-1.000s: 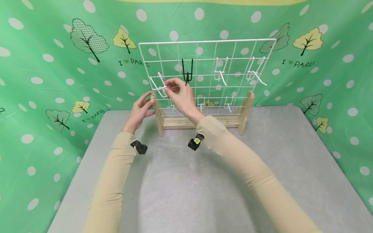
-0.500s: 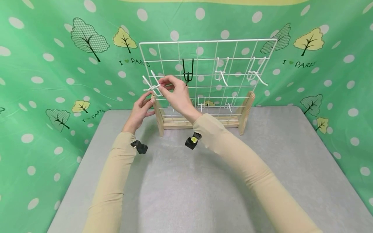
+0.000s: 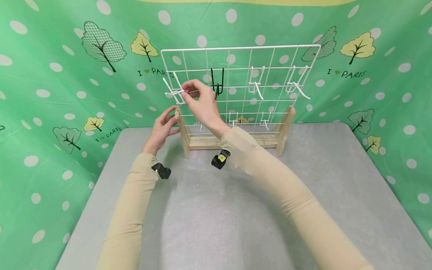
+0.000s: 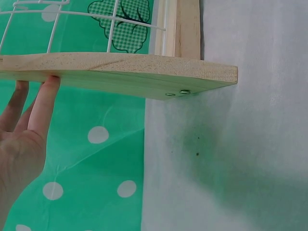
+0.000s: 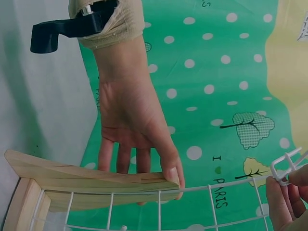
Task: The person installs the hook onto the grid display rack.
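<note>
My right hand (image 3: 204, 107) pinches a white double-pronged wire hook (image 3: 174, 92) at the left edge of a white wire grid rack (image 3: 239, 47). The two prongs point up, tilted leftward. Thumb and fingertips of that hand (image 5: 279, 204) also show around the hook (image 5: 278, 169) in the right wrist view. Lower down, my left hand (image 3: 161, 131) grips the top of the rack's left wooden upright (image 3: 183, 137), thumb on one face and fingers against the other. From the left wrist view, fingertips touch the upright's outer face (image 4: 110, 79).
A black hook (image 3: 217, 88) and two white hooks (image 3: 257, 89) hang on the upper grid. Several smaller white hooks (image 3: 265, 123) sit lower. The rack stands on a grey table (image 3: 202, 210) before a green dotted cloth (image 3: 47, 112).
My right hand has moved left and up with the white hook, from in front of the grid to its left edge. The left hand stays on the wooden upright.
</note>
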The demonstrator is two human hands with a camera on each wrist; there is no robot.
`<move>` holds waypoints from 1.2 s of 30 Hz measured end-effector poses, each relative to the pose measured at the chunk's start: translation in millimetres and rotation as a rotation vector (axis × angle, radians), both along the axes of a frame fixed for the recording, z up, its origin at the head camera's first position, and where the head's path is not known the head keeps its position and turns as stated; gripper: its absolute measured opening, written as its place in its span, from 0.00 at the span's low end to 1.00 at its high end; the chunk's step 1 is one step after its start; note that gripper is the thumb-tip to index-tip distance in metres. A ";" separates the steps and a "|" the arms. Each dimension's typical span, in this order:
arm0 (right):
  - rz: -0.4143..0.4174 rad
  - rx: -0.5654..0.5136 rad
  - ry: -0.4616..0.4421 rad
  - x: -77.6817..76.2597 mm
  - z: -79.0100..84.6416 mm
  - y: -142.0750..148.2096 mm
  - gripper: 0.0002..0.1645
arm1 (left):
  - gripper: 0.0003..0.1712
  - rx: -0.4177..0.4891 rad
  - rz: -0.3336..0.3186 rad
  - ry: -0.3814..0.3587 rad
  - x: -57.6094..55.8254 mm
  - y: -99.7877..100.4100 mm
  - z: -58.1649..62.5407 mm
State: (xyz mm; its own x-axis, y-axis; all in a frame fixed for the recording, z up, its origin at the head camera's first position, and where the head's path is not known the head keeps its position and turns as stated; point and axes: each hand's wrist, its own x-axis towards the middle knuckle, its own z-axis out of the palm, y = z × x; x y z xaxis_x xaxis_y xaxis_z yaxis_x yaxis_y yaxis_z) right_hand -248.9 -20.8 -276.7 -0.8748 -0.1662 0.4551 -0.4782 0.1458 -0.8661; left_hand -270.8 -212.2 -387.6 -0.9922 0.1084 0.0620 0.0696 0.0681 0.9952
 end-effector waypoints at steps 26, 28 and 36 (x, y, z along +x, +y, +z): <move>-0.083 -0.037 -0.013 -16.0 9.7 0.1 0.09 | 0.28 0.009 0.007 0.000 -1.1 -0.6 -2.9; -0.074 -0.038 -0.024 -16.0 8.7 -0.8 0.10 | 0.29 0.008 0.002 0.001 -0.9 -0.9 -2.9; -0.042 -0.113 -0.059 -15.2 8.5 -4.1 0.09 | 0.29 0.007 -0.001 0.005 -1.7 -1.9 -2.8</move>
